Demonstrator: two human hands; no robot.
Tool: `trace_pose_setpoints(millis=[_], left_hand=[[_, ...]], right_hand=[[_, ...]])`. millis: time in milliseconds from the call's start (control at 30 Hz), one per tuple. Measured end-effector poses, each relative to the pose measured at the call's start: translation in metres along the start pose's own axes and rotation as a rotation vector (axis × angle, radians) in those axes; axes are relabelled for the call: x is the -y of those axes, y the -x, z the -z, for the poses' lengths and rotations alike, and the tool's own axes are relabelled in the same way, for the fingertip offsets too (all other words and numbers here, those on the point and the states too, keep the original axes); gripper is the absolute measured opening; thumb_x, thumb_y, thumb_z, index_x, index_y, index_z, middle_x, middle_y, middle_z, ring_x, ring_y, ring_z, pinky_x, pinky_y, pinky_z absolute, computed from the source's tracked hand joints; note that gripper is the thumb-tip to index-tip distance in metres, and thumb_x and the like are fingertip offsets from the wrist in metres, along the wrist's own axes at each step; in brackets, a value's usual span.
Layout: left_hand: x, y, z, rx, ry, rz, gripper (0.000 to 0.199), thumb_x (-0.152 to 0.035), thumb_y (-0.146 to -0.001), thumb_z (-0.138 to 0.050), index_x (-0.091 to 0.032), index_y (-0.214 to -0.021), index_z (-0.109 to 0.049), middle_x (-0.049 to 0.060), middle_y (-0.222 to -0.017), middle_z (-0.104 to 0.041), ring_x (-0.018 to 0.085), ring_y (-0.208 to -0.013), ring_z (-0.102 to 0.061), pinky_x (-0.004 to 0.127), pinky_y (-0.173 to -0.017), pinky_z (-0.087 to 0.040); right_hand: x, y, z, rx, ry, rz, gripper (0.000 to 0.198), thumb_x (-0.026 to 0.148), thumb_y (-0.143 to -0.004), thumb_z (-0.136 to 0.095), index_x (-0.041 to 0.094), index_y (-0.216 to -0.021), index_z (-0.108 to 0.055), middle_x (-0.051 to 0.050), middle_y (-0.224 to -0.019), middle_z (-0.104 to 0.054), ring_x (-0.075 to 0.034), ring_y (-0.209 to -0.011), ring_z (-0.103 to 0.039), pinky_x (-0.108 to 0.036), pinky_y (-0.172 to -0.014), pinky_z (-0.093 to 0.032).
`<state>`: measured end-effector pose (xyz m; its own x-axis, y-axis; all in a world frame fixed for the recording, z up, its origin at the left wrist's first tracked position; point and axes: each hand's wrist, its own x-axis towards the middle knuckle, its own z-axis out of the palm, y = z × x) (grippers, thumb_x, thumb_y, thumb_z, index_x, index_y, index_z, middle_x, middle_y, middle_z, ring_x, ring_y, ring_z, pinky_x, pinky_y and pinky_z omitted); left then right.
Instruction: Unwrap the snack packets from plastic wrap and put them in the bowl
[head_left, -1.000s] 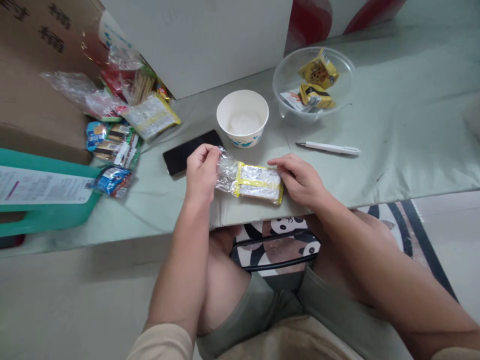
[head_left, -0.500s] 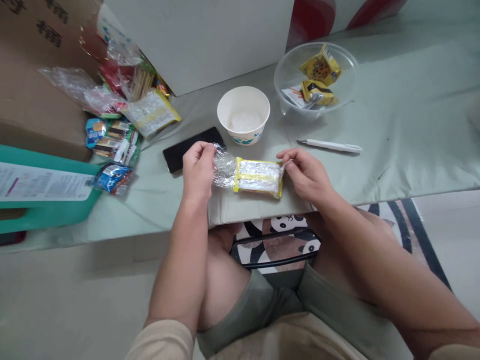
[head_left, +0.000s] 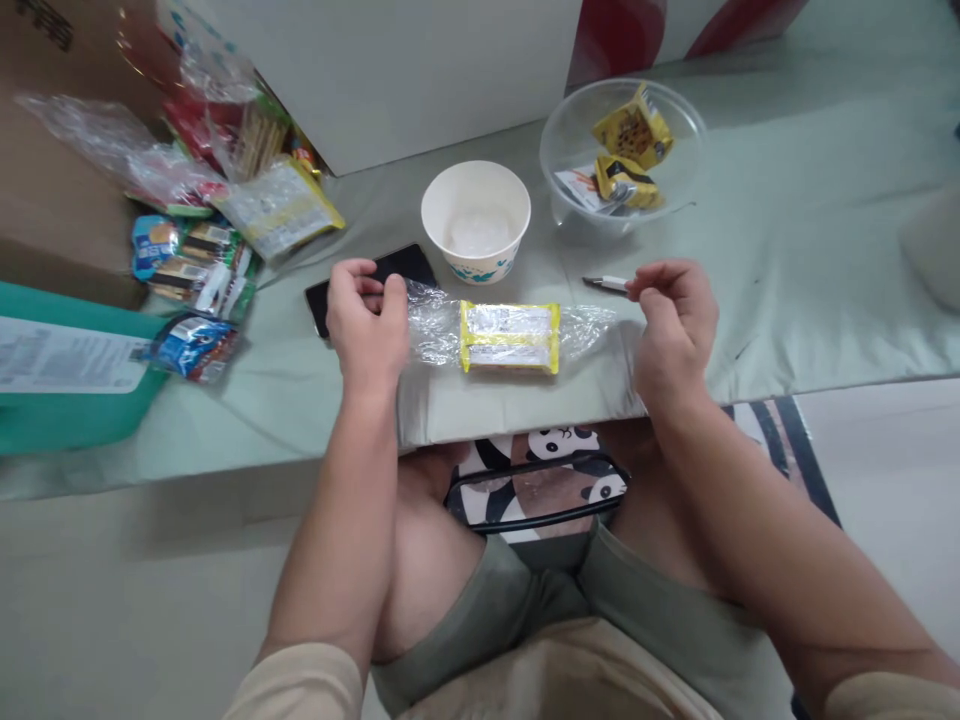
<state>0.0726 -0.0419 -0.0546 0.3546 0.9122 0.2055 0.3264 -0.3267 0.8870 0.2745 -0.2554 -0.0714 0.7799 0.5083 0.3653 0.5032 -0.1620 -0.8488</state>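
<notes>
My left hand (head_left: 366, 322) is pinching the left end of the clear plastic wrap (head_left: 433, 330), and my right hand (head_left: 671, 322) is pinching the right end of it, so the wrap is stretched flat between my 2 hands. The yellow snack packet (head_left: 510, 337) lies in the middle of the wrap, on the near edge of the table (head_left: 787, 250), just in front of my knees. I judge the work is about half done: the wrap is spread out under the packet, but the packet itself is not yet opened. Behind it stands the white paper bowl (head_left: 475, 220), and to the far right the clear bowl (head_left: 679, 190) holds 2 small yellow packets. The phone (head_left: 409, 265) is partly hidden by my left hand.
</notes>
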Motion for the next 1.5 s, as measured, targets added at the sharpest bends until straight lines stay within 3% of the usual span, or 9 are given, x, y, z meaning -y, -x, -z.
trace_pose_setpoints(millis=[100,233,433,567,667,800,1033,1267,1500], left_hand=[[-0.005,0.004,0.0,-0.002,-0.052,0.0,0.03,-0.022,-0.077,-0.079,-0.024,-0.102,-0.062,0.0,-0.091,-0.064,0.014,-0.076,-0.057,0.026,-0.07,-0.047],[-0.014,0.009,-0.001,0.185,-0.134,0.068,0.011,-0.017,-0.074,-0.075,-0.018,-0.083,-0.07,0.0,-0.077,-0.064,0.013,-0.067,-0.051,0.026,-0.062,-0.041],[-0.007,0.006,0.001,0.106,-0.083,0.081,0.004,-0.017,-0.079,-0.067,-0.019,-0.077,-0.07,-0.001,-0.072,-0.063,0.011,-0.061,-0.046,0.025,-0.057,-0.036],[-0.003,0.006,0.003,0.049,-0.149,0.018,0.013,-0.018,-0.08,-0.068,-0.022,-0.092,-0.072,0.004,-0.097,-0.067,0.015,-0.08,-0.06,0.027,-0.071,-0.049],[-0.009,0.014,0.003,0.192,-0.26,-0.172,0.025,-0.024,-0.078,-0.077,-0.024,-0.102,-0.074,0.009,-0.123,-0.063,0.024,-0.112,-0.064,0.036,-0.099,-0.053],[-0.016,0.025,0.003,0.387,-0.394,-0.301,0.03,-0.03,-0.076,-0.082,-0.026,-0.105,-0.075,0.009,-0.138,-0.06,0.031,-0.134,-0.054,0.049,-0.12,-0.04],[-0.017,0.024,0.008,0.467,-0.365,-0.273,0.014,-0.026,-0.082,-0.073,-0.024,-0.095,-0.074,0.008,-0.12,-0.068,0.027,-0.117,-0.063,0.045,-0.107,-0.049],[-0.033,0.028,0.016,0.276,-0.16,-0.342,0.009,-0.021,-0.077,-0.067,-0.024,-0.07,-0.062,0.004,-0.093,-0.074,0.024,-0.101,-0.067,0.043,-0.102,-0.052],[-0.05,0.051,0.043,0.488,-0.273,-0.391,0.017,-0.031,-0.078,-0.065,-0.025,-0.063,-0.061,-0.001,-0.059,-0.062,0.014,-0.054,-0.052,0.032,-0.062,-0.044]], right_hand=[[0.01,0.003,0.001,0.277,0.061,0.182,0.023,0.036,-0.09,-0.059,0.024,-0.109,-0.064,-0.01,-0.108,-0.07,-0.028,-0.107,-0.066,-0.047,-0.097,-0.053],[0.014,0.005,-0.002,0.524,0.194,0.202,0.009,0.03,-0.087,-0.062,0.025,-0.089,-0.069,-0.004,-0.075,-0.066,-0.024,-0.082,-0.063,-0.043,-0.086,-0.051],[0.011,0.003,0.006,0.222,0.183,0.074,0.005,0.024,-0.09,-0.055,0.025,-0.091,-0.06,-0.006,-0.087,-0.068,-0.024,-0.084,-0.064,-0.041,-0.083,-0.051],[0.013,0.005,0.01,0.185,0.119,0.09,0.008,0.02,-0.086,-0.052,0.026,-0.091,-0.053,-0.008,-0.101,-0.071,-0.027,-0.1,-0.068,-0.048,-0.096,-0.051],[0.014,0.008,0.005,0.238,0.07,0.144,0.023,0.022,-0.08,-0.06,0.026,-0.101,-0.053,-0.01,-0.115,-0.072,-0.031,-0.113,-0.067,-0.051,-0.103,-0.049],[0.015,0.007,-0.002,0.315,0.129,0.044,0.031,0.023,-0.079,-0.063,0.026,-0.11,-0.06,-0.005,-0.091,-0.073,-0.026,-0.089,-0.068,-0.044,-0.088,-0.054],[0.017,0.005,0.005,0.211,-0.13,0.013,0.013,0.013,-0.075,-0.048,0.025,-0.073,-0.054,-0.004,-0.089,-0.071,-0.024,-0.094,-0.069,-0.045,-0.094,-0.053],[0.019,0.009,0.007,0.207,-0.445,-0.054,0.011,0.015,-0.074,-0.052,0.025,-0.07,-0.052,-0.003,-0.075,-0.07,-0.022,-0.076,-0.069,-0.043,-0.079,-0.055],[0.032,0.005,0.03,0.735,-0.208,-0.04,0.015,0.016,-0.072,-0.051,0.023,-0.064,-0.062,0.002,-0.053,-0.063,-0.014,-0.049,-0.056,-0.03,-0.053,-0.043]])
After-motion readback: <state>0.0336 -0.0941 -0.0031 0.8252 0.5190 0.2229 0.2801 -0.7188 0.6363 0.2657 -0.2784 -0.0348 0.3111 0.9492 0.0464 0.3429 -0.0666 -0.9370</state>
